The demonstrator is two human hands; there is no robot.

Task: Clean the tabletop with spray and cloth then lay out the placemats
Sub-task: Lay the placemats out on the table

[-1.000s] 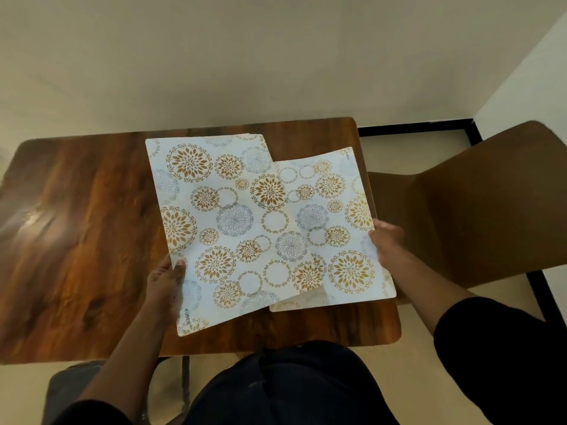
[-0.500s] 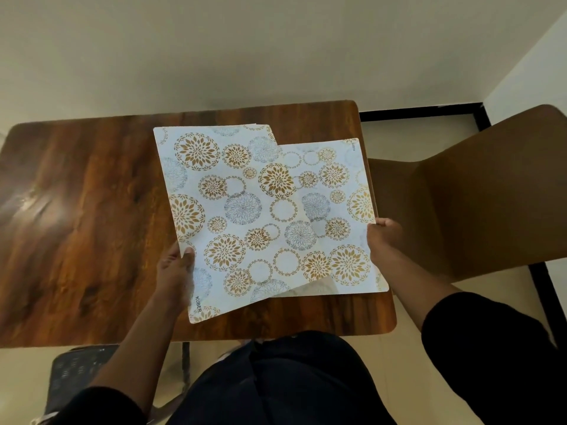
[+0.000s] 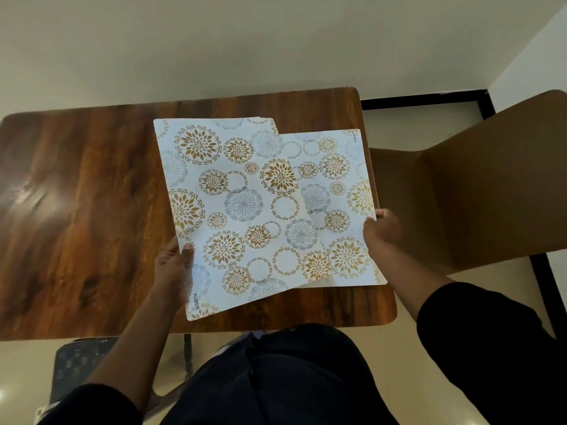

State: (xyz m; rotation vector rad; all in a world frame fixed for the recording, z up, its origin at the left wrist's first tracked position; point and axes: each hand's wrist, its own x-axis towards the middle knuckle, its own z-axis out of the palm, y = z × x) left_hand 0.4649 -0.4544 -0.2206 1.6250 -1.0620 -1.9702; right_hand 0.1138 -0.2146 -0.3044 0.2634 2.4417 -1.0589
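Holding two patterned placemats over the right half of the wooden counter [image 3: 92, 210], the person has one sheet in each hand. The left hand [image 3: 171, 268] pinches the upper placemat [image 3: 233, 210] at its left edge toward seven o'clock, thumb on top and the other fingers hidden beneath. The right hand [image 3: 382, 228] grips the lower placemat [image 3: 340, 191] at its right edge around three o'clock; its fingers curl under the sheet, so only the thumb side shows.

The upper placemat overlaps the lower one along a slanted line running from about twelve to five o'clock. Its long axis points roughly from six to twelve, tilted slightly left at the top. The lower sheet sits squarer to the counter and reaches the counter's right edge, next to a brown chair [image 3: 478, 191] at three o'clock.

The coming move likely turns on the bare wood stretching toward nine o'clock. The left hand is nearer that space, so it seems best placed to draw its sheet leftward while the right settles the other where it is. Whether either sheet already rests on the wood cannot be told.
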